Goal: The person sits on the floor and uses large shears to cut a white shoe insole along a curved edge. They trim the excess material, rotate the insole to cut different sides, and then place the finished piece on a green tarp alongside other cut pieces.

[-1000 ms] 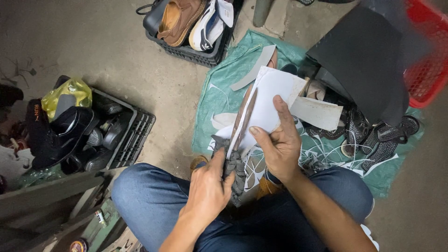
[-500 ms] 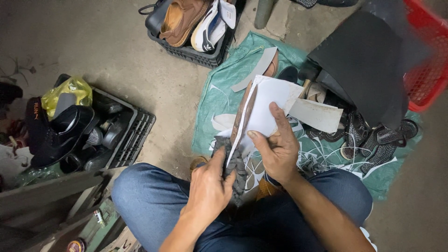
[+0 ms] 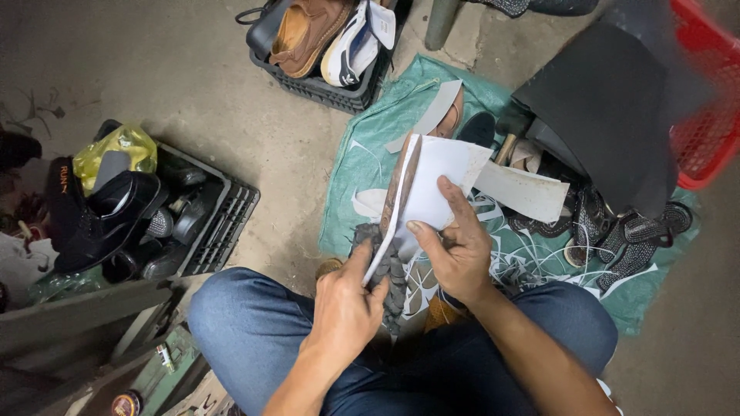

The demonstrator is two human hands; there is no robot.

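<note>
Both hands, left hand [image 3: 343, 308] and right hand [image 3: 455, 246], clamped around white-lined sole [image 3: 408, 192].

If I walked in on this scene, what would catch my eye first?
Most likely the two hands in the middle: the left hand works heavy shears along a white sheet that the right hand pinches against a brown sole. White trimmings lie on the green mat beneath. A red basket glows at the far right, and black crates of shoes sit to the left and top.
</note>
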